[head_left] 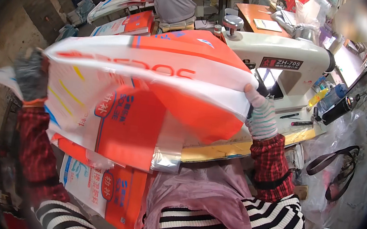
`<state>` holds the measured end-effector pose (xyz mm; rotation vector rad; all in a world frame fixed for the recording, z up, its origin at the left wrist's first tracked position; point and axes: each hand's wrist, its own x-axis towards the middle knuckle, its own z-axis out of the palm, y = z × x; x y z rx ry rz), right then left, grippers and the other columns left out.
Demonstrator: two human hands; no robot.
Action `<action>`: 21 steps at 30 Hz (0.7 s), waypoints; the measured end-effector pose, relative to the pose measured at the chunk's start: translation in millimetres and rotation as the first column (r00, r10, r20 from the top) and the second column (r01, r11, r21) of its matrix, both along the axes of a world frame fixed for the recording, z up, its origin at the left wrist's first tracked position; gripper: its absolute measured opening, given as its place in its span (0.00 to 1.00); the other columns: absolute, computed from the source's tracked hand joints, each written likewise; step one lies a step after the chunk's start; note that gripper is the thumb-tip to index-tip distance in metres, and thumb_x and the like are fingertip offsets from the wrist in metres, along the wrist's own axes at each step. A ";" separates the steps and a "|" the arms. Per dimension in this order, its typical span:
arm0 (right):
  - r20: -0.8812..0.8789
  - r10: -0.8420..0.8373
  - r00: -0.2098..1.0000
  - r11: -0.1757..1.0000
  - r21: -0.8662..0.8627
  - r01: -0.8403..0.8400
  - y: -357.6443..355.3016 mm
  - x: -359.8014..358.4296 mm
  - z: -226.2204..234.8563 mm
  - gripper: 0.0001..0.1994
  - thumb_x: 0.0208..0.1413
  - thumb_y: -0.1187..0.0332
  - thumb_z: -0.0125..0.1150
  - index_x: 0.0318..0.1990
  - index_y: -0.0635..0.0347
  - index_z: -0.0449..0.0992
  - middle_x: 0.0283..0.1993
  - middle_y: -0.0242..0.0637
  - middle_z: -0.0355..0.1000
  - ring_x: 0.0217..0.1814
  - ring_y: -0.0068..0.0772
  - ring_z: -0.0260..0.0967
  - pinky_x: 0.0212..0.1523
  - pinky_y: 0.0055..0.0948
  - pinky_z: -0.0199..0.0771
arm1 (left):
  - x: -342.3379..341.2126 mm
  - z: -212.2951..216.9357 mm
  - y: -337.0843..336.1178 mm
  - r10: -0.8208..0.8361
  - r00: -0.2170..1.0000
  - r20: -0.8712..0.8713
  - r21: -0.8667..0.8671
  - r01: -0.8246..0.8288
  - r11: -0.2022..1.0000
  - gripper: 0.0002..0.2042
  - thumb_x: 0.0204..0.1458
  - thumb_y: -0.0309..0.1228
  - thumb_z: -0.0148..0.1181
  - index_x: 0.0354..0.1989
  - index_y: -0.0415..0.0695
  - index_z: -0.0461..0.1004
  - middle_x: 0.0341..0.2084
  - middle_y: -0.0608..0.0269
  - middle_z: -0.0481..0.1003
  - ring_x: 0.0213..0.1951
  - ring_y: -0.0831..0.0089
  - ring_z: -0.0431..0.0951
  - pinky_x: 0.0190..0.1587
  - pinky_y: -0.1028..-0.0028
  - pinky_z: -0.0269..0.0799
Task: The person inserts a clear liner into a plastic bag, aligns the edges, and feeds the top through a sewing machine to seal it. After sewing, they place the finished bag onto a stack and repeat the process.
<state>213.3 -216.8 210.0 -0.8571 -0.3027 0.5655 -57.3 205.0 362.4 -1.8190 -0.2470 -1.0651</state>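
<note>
Two gloved hands of yours stretch a large white and orange-red printed plastic sack (211, 111) between them, in front of you and partly over the worktable with a pale yellow front edge (229, 148). Your left hand (33, 75), in a dark grey glove, is closed on the sack's left end, and a white corner sticks out beyond it. Your right hand (263, 115), in a white and green striped glove, pinches the right end, thumb on the side toward you; the fingers behind are hidden. The sack's upper part is blurred and folds over itself. Below it hang more white and orange-red sacks (126, 190), beside your shiny mauve apron (201, 190). Just beyond your right hand stands a cream-white sewing machine (242, 46), with a slim black pen (289, 115) and a black and red marker (302, 123) lying near its base. Farther right is a small bottle of yellow liquid (317, 98), near a black cylinder (339, 111). Beyond the sack, a person in a grey top (172, 1) sits facing away from you, near a flat stack of printed sacks (130, 24).
</note>
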 end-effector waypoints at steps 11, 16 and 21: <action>0.114 0.302 0.946 0.794 -0.579 -0.184 16.4 -41.7 -111.4 0.20 0.46 0.58 0.63 0.45 0.60 0.71 0.37 0.42 0.72 0.40 0.35 0.70 0.42 0.32 0.69 | -92.5 -180.0 9.0 0.403 0.892 -0.206 -0.280 -0.449 0.849 0.06 0.42 0.30 0.51 0.29 0.46 0.73 0.27 0.65 0.71 0.35 0.66 0.69 0.51 0.60 0.58; 0.454 0.746 0.486 0.524 -0.852 -0.008 41.8 -99.2 -68.1 0.25 0.43 0.50 0.63 0.38 0.64 0.73 0.29 0.48 0.71 0.35 0.46 0.70 0.38 0.36 0.69 | -117.2 -278.8 -0.4 0.459 0.862 -0.217 -0.512 -0.501 0.698 0.09 0.42 0.29 0.50 0.32 0.46 0.74 0.30 0.63 0.72 0.37 0.67 0.70 0.51 0.60 0.58; 0.893 0.393 -0.219 0.913 -0.350 0.210 58.4 -138.2 -60.0 0.09 0.42 0.65 0.54 0.25 0.62 0.70 0.18 0.43 0.64 0.23 0.44 0.68 0.24 0.38 0.66 | -119.0 -298.5 -4.0 0.195 0.858 -0.474 -0.545 -0.460 0.701 0.09 0.45 0.30 0.49 0.35 0.49 0.74 0.32 0.63 0.74 0.41 0.70 0.72 0.54 0.60 0.56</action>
